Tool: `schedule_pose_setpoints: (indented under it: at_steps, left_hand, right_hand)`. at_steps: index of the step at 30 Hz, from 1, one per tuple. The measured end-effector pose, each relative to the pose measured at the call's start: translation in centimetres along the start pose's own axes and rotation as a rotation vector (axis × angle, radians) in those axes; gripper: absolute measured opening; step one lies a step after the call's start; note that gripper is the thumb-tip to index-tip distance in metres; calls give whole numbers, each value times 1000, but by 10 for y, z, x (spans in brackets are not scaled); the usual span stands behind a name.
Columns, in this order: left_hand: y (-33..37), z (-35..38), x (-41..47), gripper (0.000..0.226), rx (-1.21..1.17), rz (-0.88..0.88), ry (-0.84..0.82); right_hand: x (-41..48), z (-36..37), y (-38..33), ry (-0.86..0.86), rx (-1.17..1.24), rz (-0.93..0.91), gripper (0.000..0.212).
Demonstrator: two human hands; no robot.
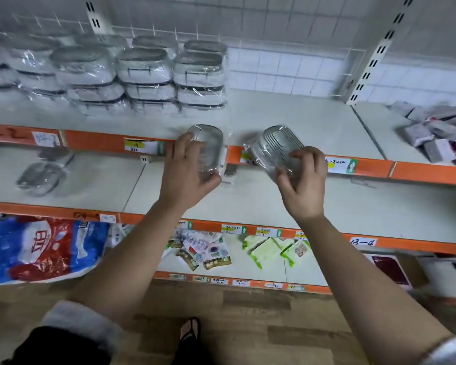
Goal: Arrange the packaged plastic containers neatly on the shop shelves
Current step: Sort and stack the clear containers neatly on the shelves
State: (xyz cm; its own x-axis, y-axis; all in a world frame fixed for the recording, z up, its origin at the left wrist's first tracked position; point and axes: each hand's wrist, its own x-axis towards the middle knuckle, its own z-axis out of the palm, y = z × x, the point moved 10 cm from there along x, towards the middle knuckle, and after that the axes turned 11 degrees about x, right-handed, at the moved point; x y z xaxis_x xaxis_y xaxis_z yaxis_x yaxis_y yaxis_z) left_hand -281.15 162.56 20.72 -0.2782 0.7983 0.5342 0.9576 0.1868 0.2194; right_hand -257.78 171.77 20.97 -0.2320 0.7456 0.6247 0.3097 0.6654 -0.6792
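Ahead, orange-edged shelves (287, 119), tiled wall (287, 69); left hand (187, 172), right hand (304, 185) curled round wrapped containers (206, 135) (274, 143).

Left of the container stack (145, 75), wrapped packs (0, 69) lie blurred and cut off; price labels (140, 147) below it are unreadable.

The containers (205, 151) are clear ribbed plastic under glossy, crinkled film. The shelf boards (295, 119) look matt and smooth, their orange edge strips (98, 140) carrying paper labels. The floor (248, 325) shows wood grain.
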Motion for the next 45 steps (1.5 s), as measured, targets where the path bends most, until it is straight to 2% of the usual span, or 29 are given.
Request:
schedule_pose_setpoints:
  at_steps: [6,8,14,17,19,23,27,31,34,37,45]
  left_hand:
    - [-32,0,40,51,167,-54,-28]
    - [-42,2,47,49,150,-76,-28]
    - [-54,1,55,65,124,-64,35]
    - [-52,-7,58,66,56,-8,84]
    - [-48,-15,64,66,22,57,116]
    - [-45,-42,96,65,-38,152,185]
    - [-51,-64,157,67,-61,155,205]
    - [-64,-65,226,64,-94,146,140]
    - [-75,-50,273,67,-16,118,61]
    - [-83,-30,310,75,76,82,-48]
    - [-77,38,360,65,14,204,-390]
  right_hand:
    - [42,39,3,-107,-148,18,36]
    - [55,51,4,-132,-186,26,36]
    - [75,80,18,-219,-319,134,47]
    - [84,95,28,-289,-380,217,63]
    - [93,102,32,-288,-326,233,57]
    - [111,115,32,-239,-310,213,31]
    - [126,131,33,-249,-388,213,40]
    - [127,133,36,-228,-397,207,58]
    - [125,127,39,-166,-345,225,57]
    - [125,129,43,-173,-303,236,58]
    - [126,130,46,-192,-265,253,68]
